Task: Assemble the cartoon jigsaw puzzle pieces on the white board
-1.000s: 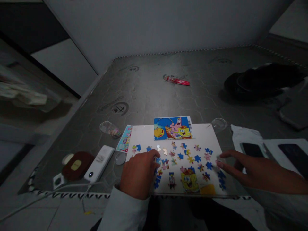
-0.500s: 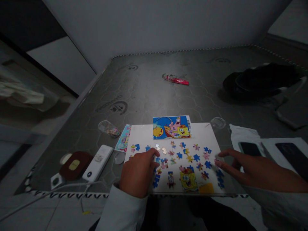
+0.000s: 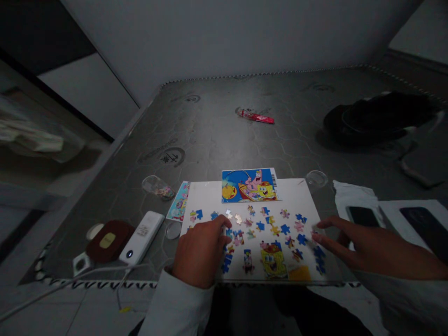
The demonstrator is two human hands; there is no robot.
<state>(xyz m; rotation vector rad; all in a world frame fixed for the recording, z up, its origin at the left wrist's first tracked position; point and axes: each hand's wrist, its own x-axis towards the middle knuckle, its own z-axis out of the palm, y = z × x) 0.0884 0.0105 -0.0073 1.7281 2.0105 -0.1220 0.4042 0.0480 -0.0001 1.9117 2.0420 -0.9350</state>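
On the white board [image 3: 294, 196] lie lots of puzzle pieces [image 3: 276, 228], blue, pink and yellow, all spread out and not joined up. The board sits on a bare gray mattress [image 3: 210, 126]. A picture card [image 3: 249, 185] w/ SpongeBob and Patrick in a boat lies at the board's far edge, partly on it.

The L hand [image 3: 199, 252] is at the near left of the board, fingers curled close together, tips [image 3: 220, 224] right by the pieces. Can't tell if they hold one. The R hand [image 3: 364, 245] is at the right side, fingers spread wide, tips [image 3: 317, 237] just beside blue pieces, nothing seen held.

Left of the board: a thin card [image 3: 179, 201], a small clear bag [image 3: 158, 187], a white power bank [image 3: 142, 237] w/ a cable [image 3: 70, 282], a brown round pad [image 3: 107, 240]. Right: a clear lid [image 3: 317, 178], white paper [image 3: 353, 198], two phones [image 3: 364, 216] [image 3: 427, 228]. Further back: a red tube [image 3: 255, 117], a black cloth [image 3: 378, 116].
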